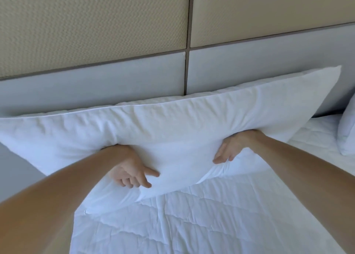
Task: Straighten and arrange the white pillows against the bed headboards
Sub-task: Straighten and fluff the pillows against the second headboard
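A large white pillow stands on its long edge across the head of the bed, its top edge leaning toward the grey headboard. My left hand grips the pillow's lower front edge left of centre, fingers curled into the fabric. My right hand pinches the lower edge right of centre, bunching the cover. Behind the top seam a second white layer shows; I cannot tell if it is another pillow. Another white pillow lies at the far right, cut off by the frame.
The white quilted bed cover fills the foreground. Above the grey headboard are beige textured wall panels split by a dark vertical seam. The bed's left edge drops off beside my left forearm.
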The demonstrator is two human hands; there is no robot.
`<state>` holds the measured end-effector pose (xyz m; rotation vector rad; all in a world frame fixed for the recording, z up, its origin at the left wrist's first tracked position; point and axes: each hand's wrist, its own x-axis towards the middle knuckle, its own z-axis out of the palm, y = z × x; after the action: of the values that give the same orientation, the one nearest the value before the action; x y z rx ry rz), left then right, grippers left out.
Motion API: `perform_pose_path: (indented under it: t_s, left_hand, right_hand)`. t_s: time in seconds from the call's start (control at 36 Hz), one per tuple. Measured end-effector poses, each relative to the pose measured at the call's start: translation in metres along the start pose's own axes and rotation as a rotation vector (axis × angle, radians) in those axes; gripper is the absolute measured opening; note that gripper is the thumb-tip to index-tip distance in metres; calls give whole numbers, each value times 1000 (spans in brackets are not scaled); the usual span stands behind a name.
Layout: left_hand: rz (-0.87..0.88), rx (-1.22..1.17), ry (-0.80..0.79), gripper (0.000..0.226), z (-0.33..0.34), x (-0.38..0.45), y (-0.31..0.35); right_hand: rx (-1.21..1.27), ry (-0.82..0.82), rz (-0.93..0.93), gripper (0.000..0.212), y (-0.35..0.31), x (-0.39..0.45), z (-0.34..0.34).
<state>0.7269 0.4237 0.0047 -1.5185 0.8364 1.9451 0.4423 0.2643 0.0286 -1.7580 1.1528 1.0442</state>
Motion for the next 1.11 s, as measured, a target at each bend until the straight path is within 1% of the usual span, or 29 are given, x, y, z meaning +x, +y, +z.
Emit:
perform_pose_path:
  t_s: [0.14, 0.19, 0.28, 0.33, 0.39, 0.47, 0.53, 0.58, 0.64, 0.67, 0.72, 0.81, 0.89, 0.94, 0.97, 1.03, 1.06, 1.08, 1.11]
  left_hand:
    - [-43, -6, 48, 78, 9, -23, -16]
    - [-54, 4, 84, 75, 18, -27, -17]
    - [-9, 56, 236, 68, 38, -33, -17]
    - [36, 55, 302, 69, 50, -35, -21]
    - [87, 78, 361, 73, 58, -40, -21]
    - [186, 85, 436, 72, 59, -56, -7]
    - [302, -19, 419, 64, 56, -75, 8]
    - [391, -159, 350, 54, 47, -96, 17]
    - [422, -233, 310, 54, 37, -116, 17]
    - [422, -240, 322, 57, 33, -124, 16]
    - [420, -256, 376, 56, 31, -133, 10]
    - [420, -246, 477, 39, 40, -137, 8]
    - [405, -166, 666, 21, 55, -139, 25]
    - [451, -123, 827, 15, 67, -136, 50]
    - [515, -127, 908, 14, 73, -133, 65]
    - [666, -145, 1016, 14, 85, -126, 100]
    - [725, -151, 1033, 15, 92, -122, 119]
    - [778, -156, 1033, 16, 97, -117, 138]
    - [824, -160, 1029, 16, 101, -112, 158]
  right_hand:
    - [-117, 12, 95, 52, 30, -24, -7]
    - [-124, 40, 137, 61, 52, -26, -10]
    - [-122, 65, 132, 75, 74, -36, -10]
    - [-83, 83, 117, 86, 79, -44, -9]
    - [-53, 81, 57, 78, 71, -59, -6]
    - [31, 118, -108, 64, 53, -78, -9]
    - [65, 161, -205, 64, 46, -92, -20]
    - [144, 193, -244, 64, 50, -107, -33]
    - [226, 230, -269, 47, 61, -122, -44]
    - [288, 277, -272, 40, 69, -129, -48]
    - [400, 410, -260, 41, 88, -136, -53]
    - [505, 551, -265, 39, 118, -139, -49]
    - [674, 640, -355, 30, 139, -142, -32]
    - [801, 706, -440, 30, 152, -139, -17]
    - [872, 758, -475, 34, 158, -136, -9]
    - [1046, 889, -537, 56, 167, -128, 9]
    - [1142, 948, -550, 67, 171, -123, 19]
    - [1231, 1000, -558, 72, 174, -120, 29]
    - [1295, 1038, -559, 68, 176, -115, 39]
